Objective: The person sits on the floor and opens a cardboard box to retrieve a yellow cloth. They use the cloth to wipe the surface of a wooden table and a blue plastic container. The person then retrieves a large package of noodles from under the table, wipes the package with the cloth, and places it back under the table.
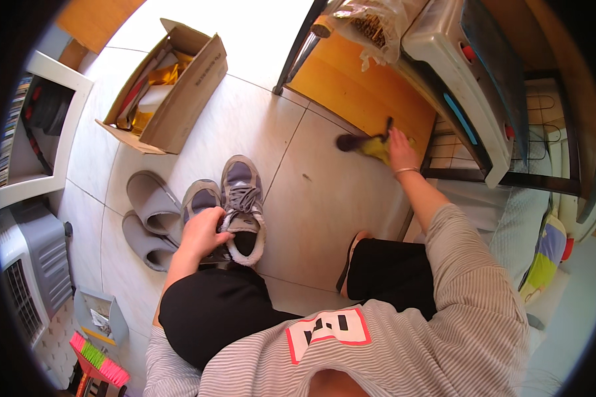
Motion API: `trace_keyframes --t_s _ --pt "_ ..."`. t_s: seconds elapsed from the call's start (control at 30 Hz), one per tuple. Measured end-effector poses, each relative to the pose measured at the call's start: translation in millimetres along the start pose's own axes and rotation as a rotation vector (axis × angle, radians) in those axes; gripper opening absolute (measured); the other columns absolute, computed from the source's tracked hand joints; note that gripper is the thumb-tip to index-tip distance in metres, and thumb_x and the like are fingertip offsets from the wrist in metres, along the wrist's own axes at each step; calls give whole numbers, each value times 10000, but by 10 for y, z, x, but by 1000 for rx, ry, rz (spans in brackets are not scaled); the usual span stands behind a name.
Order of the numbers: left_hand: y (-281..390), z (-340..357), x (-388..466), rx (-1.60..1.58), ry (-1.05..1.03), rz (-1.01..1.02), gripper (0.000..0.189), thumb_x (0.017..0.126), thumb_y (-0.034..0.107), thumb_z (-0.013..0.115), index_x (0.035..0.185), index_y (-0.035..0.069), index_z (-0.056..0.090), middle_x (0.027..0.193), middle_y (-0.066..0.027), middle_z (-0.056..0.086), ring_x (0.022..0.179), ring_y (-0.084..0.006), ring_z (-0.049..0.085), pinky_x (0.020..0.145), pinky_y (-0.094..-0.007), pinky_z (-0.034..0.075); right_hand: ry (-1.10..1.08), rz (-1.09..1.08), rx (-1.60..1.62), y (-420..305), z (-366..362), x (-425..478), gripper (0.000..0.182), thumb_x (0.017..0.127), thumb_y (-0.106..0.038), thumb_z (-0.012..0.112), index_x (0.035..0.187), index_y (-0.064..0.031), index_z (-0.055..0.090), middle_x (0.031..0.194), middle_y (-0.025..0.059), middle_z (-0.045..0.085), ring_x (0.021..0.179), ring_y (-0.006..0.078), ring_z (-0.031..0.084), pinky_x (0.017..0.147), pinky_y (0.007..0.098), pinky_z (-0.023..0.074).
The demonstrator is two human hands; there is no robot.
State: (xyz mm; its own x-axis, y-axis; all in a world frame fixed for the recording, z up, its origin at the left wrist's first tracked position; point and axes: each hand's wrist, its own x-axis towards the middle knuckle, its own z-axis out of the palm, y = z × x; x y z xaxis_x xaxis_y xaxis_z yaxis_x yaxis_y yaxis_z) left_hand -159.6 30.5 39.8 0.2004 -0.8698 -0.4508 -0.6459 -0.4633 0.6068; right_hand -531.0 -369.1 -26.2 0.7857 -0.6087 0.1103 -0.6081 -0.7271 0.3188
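Observation:
My left hand (206,234) is at the pair of grey lace-up sneakers, its thumb against the fleecy collar of the right-hand sneaker (241,193). Behind the fingers, the other sneaker (201,198) is partly covered. Both shoes stand with toes pointing away from me. Out to the right, my right hand (403,151) is on a soft-looking yellow and dark item (372,146), low beside the wooden panel. That item is blurred, so its exact kind cannot be told.
Grey slippers (154,203) lie left of the sneakers. Beyond them stands an open cardboard box (188,99) with packaging inside. A wooden panel (352,84) and black-framed rack (536,178) border the right. An air cooler (44,263), dustpan (99,315) and broom (99,360) are at left.

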Motion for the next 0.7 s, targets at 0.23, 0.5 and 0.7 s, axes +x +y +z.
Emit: trace_keyframes --t_s 0.23,0.5,0.7 --pt "-29 13 -83 1 36 24 378 691 217 748 987 63 571 920 -116 608 887 -304 584 750 -392 466 -810 424 188 506 -550 34 313 845 -192 513 1127 -65 561 1154 194 573 1071 340 545 892 414 457" --pt "38 -122 64 -396 124 31 371 732 152 712 1062 44 581 861 -99 620 702 -200 621 651 -311 495 -86 809 338 1123 310 451 815 727 -484 652 1366 -86 338 1329 259 425 1173 410 463 989 439 389" --pt "-69 -357 -290 -434 396 -110 287 761 73 666 1035 14 606 816 -55 620 648 -120 554 629 -248 473 -442 693 272 -215 130 1256 809 764 -532 595 1411 -153 291 1503 112 191 1356 325 217 1080 445 271"
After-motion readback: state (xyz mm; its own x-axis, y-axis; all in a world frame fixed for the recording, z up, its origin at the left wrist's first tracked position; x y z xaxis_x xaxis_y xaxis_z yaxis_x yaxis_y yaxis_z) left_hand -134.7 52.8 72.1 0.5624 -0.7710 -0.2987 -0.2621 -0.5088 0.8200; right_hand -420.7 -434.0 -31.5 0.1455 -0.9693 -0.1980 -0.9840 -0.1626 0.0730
